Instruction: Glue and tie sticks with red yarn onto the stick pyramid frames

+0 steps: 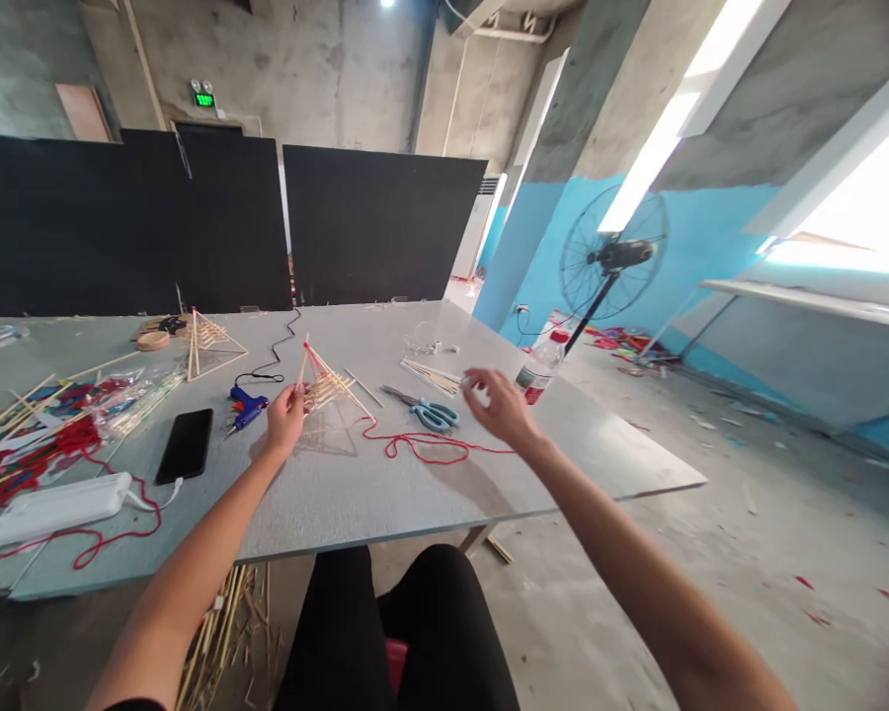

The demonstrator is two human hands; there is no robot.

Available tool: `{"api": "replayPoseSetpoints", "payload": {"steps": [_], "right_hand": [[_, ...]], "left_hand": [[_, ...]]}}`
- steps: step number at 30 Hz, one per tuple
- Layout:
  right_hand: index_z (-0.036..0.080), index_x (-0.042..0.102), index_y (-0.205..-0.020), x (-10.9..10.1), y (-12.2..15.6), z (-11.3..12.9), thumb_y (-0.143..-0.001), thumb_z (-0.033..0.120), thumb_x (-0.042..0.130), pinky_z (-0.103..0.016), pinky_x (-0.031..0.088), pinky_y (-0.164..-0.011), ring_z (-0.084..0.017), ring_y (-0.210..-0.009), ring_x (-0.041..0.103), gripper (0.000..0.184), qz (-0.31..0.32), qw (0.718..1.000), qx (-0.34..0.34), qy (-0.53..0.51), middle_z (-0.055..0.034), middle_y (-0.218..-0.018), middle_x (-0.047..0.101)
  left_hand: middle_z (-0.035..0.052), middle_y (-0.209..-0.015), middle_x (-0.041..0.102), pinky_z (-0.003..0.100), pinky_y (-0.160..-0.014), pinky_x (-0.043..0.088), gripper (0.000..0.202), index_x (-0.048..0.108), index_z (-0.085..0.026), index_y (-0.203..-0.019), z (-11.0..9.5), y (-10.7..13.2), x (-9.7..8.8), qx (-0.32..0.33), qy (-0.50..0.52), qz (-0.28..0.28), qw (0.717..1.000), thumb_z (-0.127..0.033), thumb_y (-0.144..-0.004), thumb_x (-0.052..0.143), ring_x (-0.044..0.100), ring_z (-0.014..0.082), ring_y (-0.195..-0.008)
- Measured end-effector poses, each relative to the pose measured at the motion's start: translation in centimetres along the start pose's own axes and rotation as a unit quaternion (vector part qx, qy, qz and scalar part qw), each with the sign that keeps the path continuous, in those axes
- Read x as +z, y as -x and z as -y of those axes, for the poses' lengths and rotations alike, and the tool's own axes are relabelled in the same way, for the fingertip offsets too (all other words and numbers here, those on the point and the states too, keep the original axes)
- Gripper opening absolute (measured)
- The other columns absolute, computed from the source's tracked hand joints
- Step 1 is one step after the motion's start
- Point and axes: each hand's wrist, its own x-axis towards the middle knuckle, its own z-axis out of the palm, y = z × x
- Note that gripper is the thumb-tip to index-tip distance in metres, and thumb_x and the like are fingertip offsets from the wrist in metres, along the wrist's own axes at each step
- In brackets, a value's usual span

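Note:
My left hand [286,420] is closed on a small pyramid frame [326,385] of thin wooden sticks, gripping its left side just above the table. Red yarn is wound at the frame's tip. From its lower right corner a loose length of red yarn [430,459] loops over the tabletop. My right hand [500,405] hovers right of the scissors [431,413], with bent fingers, a gap between thumb and forefinger, and nothing visible in it. Just behind that hand stands a plastic bottle [537,370] with a red cap. Several flat sticks [430,375] lie behind the scissors.
A second stick pyramid [211,341] stands at the back left. Nearby are a blue glue gun [248,407], a black phone [185,446], a white power strip [59,509] and a pile of yarn and packets [51,425]. The table's right edge borders the littered floor; a fan [614,257] stands beyond.

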Motion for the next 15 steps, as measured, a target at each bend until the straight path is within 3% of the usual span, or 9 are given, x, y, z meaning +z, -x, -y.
{"api": "replayPoseSetpoints", "payload": {"steps": [3, 7, 11, 15], "right_hand": [[0.020, 0.064, -0.108, 3.5, 2.5, 2.2, -0.100, 0.041, 0.052, -0.035, 0.053, -0.078, -0.023, -0.087, 0.065, 0.025, 0.102, 0.993, -0.051, 0.008, -0.0106, -0.094, 0.071], [0.021, 0.065, -0.110, 6.8, 5.3, 3.2, -0.101, 0.040, 0.046, -0.037, 0.054, -0.077, -0.026, -0.088, 0.067, 0.028, 0.128, 0.991, -0.031, 0.015, -0.0123, -0.094, 0.073], [0.021, 0.063, -0.114, 8.0, 7.2, 1.1, -0.100, 0.048, 0.049, -0.039, 0.054, -0.078, -0.028, -0.089, 0.068, 0.034, 0.093, 0.995, 0.041, 0.000, -0.0110, -0.094, 0.072], [0.020, 0.061, -0.117, 8.6, 8.4, -1.5, -0.100, 0.050, 0.050, -0.040, 0.053, -0.082, -0.028, -0.094, 0.067, 0.036, 0.090, 0.994, 0.065, -0.017, -0.0094, -0.097, 0.071]], "left_hand": [[0.0134, -0.108, 0.074, 0.032, -0.072, 0.058, 0.051, 0.069, -0.016, -0.108, -0.4, -0.6, -1.0, -0.006, 0.020, -0.060, 0.998, -0.062, -0.094, 0.053, 0.072, 0.0224, -0.085], [0.0121, -0.102, 0.075, 0.035, -0.081, 0.058, 0.045, 0.068, -0.017, -0.104, -0.3, -1.0, -2.2, -0.010, 0.023, -0.116, 0.993, -0.059, -0.091, 0.058, 0.072, 0.0252, -0.093], [0.0116, -0.101, 0.075, 0.035, -0.085, 0.057, 0.045, 0.070, -0.015, -0.105, 0.9, -1.4, -2.6, -0.008, 0.012, -0.129, 0.991, -0.056, -0.088, 0.065, 0.071, 0.0240, -0.092], [0.0113, -0.101, 0.076, 0.033, -0.084, 0.056, 0.048, 0.071, -0.013, -0.110, 1.6, -2.3, -2.6, 0.000, 0.010, -0.125, 0.992, -0.056, -0.089, 0.064, 0.071, 0.0232, -0.091]]}}
